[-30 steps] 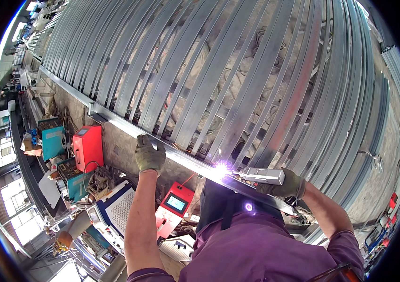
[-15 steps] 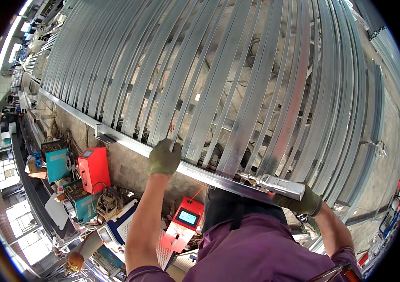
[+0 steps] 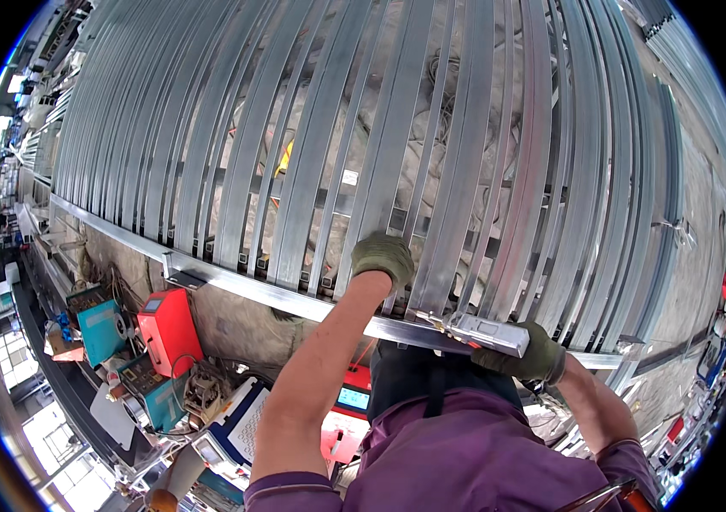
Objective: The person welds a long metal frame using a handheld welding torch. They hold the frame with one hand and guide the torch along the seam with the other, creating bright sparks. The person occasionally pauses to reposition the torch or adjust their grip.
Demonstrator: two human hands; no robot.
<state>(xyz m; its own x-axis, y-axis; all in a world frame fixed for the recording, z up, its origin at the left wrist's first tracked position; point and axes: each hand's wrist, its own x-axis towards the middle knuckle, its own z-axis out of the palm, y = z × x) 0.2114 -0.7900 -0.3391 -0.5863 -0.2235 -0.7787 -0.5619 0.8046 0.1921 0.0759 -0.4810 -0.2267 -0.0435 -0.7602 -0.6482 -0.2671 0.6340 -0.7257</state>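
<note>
Long grey rectangular metal tubes lie side by side, their near ends along a metal rail. My left hand, in an olive-green glove, curls over a metal tube near its end; the fingertips are hidden on the far side. My right hand, gloved alike, is closed round the rear of a silver boxy welding gun. The gun's thin nozzle points left, low over the tubes by the rail. Its trigger side is hidden by the glove.
Red boxes stand left of me, one farther off and one with a lit screen beside my left arm. Teal units and cables sit by them. A small bracket sticks out from the rail. More tubes lie far right.
My left hand has moved right and farther in, from the rail onto the tubes nearer the gun. My right hand and the welding gun have shifted slightly left. The whole view has tilted a little.
</note>
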